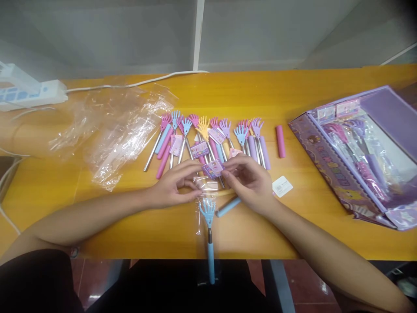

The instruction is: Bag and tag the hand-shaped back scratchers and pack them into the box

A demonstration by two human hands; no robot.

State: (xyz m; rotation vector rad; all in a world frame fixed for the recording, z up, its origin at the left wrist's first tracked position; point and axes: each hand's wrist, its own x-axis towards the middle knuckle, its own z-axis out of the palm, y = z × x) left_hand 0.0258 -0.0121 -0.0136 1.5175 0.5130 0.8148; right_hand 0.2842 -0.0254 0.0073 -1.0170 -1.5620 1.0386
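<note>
A blue hand-shaped back scratcher [210,256] lies inside a clear plastic bag [199,219], its handle reaching past the table's front edge. My left hand [177,184] grips the bag's upper end, with the thumb low and the fingers near a printed card. That small purple card [213,168] is pinched in my right hand [249,180], just above the bag's mouth. Below my right hand rests a loose blue handle tube [228,207]. Past both hands lie several back scratchers [203,127] in pink, blue, yellow and purple, with cards scattered among them.
Empty clear bags [122,143] are heaped at the left, near a white power strip [35,93]. At the right stands an open purple box [339,169] with bagged back scratchers inside. A pink tube [280,141] and a white label [282,186] lie between.
</note>
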